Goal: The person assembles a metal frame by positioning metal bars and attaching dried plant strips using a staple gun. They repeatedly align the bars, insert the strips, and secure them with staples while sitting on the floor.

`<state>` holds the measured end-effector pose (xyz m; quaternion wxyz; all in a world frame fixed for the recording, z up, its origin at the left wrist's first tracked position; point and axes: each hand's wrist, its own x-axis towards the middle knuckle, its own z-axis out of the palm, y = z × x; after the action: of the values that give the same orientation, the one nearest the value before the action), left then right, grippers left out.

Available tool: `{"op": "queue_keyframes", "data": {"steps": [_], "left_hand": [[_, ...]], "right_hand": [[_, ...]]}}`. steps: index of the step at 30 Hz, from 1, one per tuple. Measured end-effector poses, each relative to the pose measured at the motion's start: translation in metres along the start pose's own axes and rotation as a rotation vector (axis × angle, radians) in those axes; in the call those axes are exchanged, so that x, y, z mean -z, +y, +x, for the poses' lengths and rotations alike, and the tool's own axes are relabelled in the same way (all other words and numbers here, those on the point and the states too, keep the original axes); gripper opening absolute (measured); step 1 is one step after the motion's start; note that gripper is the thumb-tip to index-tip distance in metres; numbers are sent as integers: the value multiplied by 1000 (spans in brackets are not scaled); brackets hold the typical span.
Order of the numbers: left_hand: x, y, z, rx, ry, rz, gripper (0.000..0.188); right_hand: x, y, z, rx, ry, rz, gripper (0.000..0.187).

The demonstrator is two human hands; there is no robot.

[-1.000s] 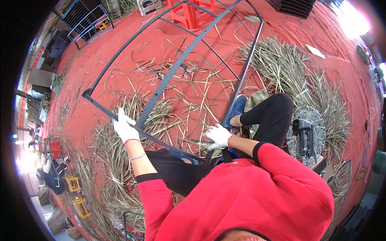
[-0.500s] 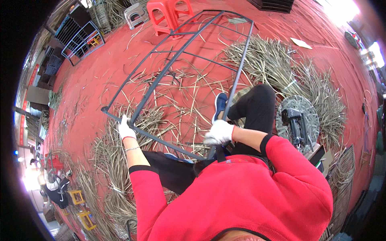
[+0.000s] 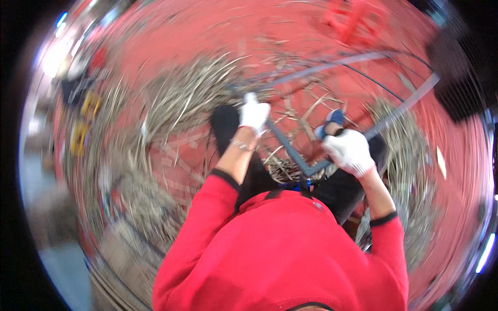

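Note:
A dark grey metal frame [image 3: 287, 142] of bars with cross-rods stretches from my lap out over the red floor, tilted to the far right. My left hand [image 3: 254, 115], in a white knit glove, is closed on its left side near a corner. The right hand [image 3: 351, 152], gloved the same way, grips the bar on the right side, just beyond the near corner. My legs straddle the near end of the frame, with a blue shoe [image 3: 329, 122] showing beneath it. Blur softens the far end of the frame.
Long dry strips lie in a bundle [image 3: 192, 96] at the left and in another heap [image 3: 410, 155] at the right. A red plastic stool [image 3: 358, 22] stands far right, near a dark stacked object [image 3: 459, 75]. Yellow stools [image 3: 80, 137] stand at the left edge.
My view has swung round to the left, so the surroundings appear shifted and blurred. The frame has swung to the right in view. Both hands stay on it, with the right further forward.

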<state>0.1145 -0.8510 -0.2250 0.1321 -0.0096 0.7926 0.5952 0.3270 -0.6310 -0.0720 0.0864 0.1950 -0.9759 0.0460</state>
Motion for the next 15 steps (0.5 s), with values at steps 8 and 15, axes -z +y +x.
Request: {"op": "queue_keyframes", "data": {"steps": [8, 15], "left_hand": [[-23, -68, -20, 443, -33, -176, 53], [61, 3, -108, -176, 90, -288, 49]], "right_hand": [[9, -46, 50, 238, -198, 333, 63], [-22, -51, 93, 319, -87, 235, 62]]}}
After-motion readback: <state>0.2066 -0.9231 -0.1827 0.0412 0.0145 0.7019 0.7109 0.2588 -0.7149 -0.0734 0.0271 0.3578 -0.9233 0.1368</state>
